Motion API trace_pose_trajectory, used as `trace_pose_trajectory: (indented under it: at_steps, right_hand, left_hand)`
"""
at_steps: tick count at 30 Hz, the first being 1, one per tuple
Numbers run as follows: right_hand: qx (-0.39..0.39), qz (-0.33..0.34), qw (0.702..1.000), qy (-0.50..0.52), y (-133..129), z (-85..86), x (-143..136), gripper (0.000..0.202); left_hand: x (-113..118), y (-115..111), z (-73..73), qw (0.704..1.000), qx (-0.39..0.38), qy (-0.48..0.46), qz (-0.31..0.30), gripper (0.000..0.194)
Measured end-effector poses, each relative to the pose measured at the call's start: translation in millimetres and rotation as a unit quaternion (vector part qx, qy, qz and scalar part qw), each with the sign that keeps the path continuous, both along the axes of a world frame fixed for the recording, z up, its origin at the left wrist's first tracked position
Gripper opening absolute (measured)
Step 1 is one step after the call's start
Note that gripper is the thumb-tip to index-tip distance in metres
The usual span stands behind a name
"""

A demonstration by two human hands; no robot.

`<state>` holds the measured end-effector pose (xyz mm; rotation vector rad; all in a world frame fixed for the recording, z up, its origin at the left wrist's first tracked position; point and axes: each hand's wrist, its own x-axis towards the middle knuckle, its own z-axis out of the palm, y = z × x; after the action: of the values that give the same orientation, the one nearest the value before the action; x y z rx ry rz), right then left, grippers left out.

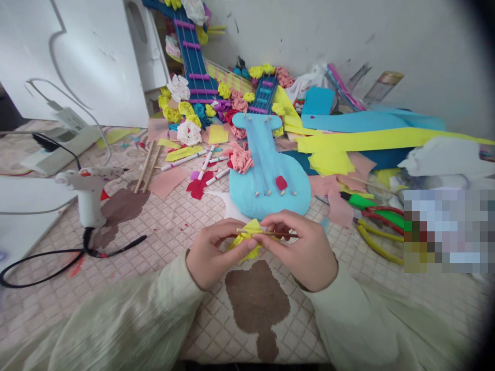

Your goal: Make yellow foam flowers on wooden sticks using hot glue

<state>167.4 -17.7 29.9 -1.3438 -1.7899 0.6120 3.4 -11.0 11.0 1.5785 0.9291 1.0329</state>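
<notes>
Both hands meet over the table in front of a light blue guitar-shaped craft piece (270, 154) with strings and a red dot. My left hand (218, 250) pinches a piece of yellow crepe paper (253, 226) between thumb and fingers. A thin wooden stick (279, 234) lies across the paper, its right part in the grip of my right hand (305, 250). The fingertips of the two hands almost touch. A pink crepe paper flower (240, 158) sits against the left edge of the blue piece.
A white glue gun (87, 198) with a black cable stands at left, near wooden sticks (149, 167). Dark blue guitar shapes (195, 67) and paper flowers lean at the back wall. Yellow paper strips (386, 139) and pliers with yellow handles (377, 242) lie at right.
</notes>
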Motion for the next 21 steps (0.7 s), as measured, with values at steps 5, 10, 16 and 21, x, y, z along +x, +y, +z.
trace_pose_trajectory:
  at_steps: [5, 10, 16, 21]
  right_hand:
    - [0.028, 0.007, 1.000, -0.012, -0.3, -0.2, -2.8, 0.012]
    - [0.013, 0.042, 0.999, 0.018, 1.2, 0.2, -2.3, 0.015]
    - [0.022, 0.029, 0.999, 0.009, 1.5, -1.5, -0.8, 0.012]
    - [0.033, 0.020, 0.999, 0.005, 1.6, -1.5, -2.2, 0.011]
  left_hand:
    - [0.4, 0.4, 1.5, 0.999, -0.028, 0.007, 0.029, 0.014]
    - [-0.3, 0.0, 3.3, 0.998, -0.018, 0.018, 0.051, 0.013]
    - [-0.6, -0.5, 1.3, 1.000, -0.016, 0.010, 0.025, 0.013]
    - [0.4, 0.2, -0.9, 0.999, -0.021, 0.013, 0.025, 0.016]
